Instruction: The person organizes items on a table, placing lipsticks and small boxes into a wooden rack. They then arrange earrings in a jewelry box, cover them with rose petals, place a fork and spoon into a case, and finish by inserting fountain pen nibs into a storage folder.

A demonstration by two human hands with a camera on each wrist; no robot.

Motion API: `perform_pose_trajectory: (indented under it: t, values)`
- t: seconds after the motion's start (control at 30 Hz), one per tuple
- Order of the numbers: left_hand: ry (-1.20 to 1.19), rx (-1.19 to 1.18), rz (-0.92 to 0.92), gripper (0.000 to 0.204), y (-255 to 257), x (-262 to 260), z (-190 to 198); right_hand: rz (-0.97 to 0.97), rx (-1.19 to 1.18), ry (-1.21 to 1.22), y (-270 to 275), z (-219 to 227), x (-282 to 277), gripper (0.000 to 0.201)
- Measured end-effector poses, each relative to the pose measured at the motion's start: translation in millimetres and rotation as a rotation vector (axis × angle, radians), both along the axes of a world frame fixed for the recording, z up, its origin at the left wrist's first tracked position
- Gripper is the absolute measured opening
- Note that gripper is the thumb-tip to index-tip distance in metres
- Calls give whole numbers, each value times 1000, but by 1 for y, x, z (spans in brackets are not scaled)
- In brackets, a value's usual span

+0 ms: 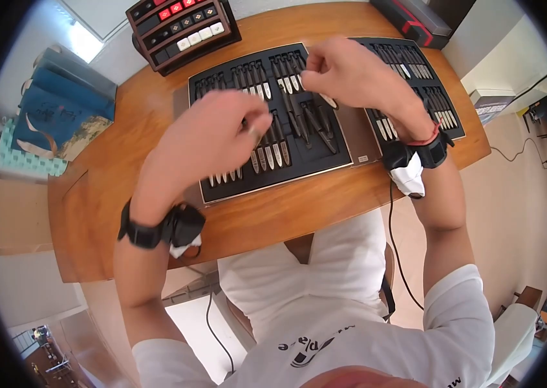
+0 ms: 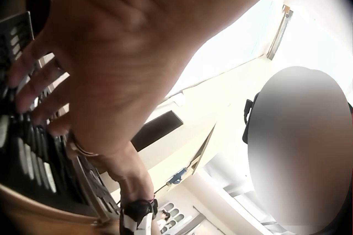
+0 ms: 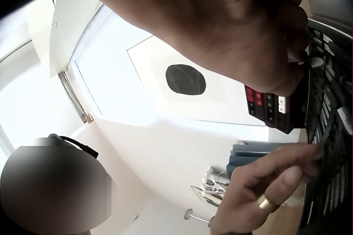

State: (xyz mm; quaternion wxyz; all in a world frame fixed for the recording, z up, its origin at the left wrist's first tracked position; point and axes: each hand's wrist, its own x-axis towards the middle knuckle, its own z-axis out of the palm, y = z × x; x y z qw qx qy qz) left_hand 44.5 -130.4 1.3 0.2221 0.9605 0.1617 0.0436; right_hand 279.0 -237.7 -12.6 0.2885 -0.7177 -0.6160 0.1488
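Observation:
A black case [image 1: 344, 152] holds rows of slim dark pieces with silvery ends; several dark pieces [image 1: 315, 126] lie askew in its right part. Above this case is my left hand [image 1: 205, 145], its fingers apart and loosely bent, holding nothing visible; the left wrist view shows the hand [image 2: 118, 53] over the rows. My right hand [image 1: 357, 74] is at the upper right of the case with curled fingers, pinching a slim piece whose silvery end [image 1: 330, 101] sticks out below. The right wrist view also shows that silvery end [image 3: 316, 61] at the fingertips.
A second black case [image 1: 425, 81] of similar pieces adjoins on the right. Behind stand a wooden rack [image 1: 186, 35] of small red, black and white blocks and a dark box [image 1: 416, 22]. A blue bag [image 1: 60, 103] is at the left. Cables hang from both wrists.

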Motion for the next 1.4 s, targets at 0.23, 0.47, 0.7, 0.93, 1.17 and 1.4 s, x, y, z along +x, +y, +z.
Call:
perform_pose_trajectory:
  t: [0.23, 0.47, 0.7, 0.93, 1.17, 1.4]
  values:
    - [92, -63, 290, 33, 12, 60, -27, -16, 111, 69, 4, -5, 7, 31]
    - [2, -400, 263, 29, 32, 48, -26, -10, 43, 297, 1, -1, 5, 15]
    - [-64, -551, 277, 24, 39, 35, 4, 92, 111, 328, 3, -12, 2, 10]
    - [-107, -608, 278, 20, 39, 31, 6, 111, 67, -114, 3, -23, -9, 26]
    - [-234, -643, 235, 15, 43, 24, 9, 143, 137, 155, 5, -21, -9, 27]
    - [-307, -734, 243, 16, 45, 19, 13, 183, 69, 224, 1, -9, -10, 25]
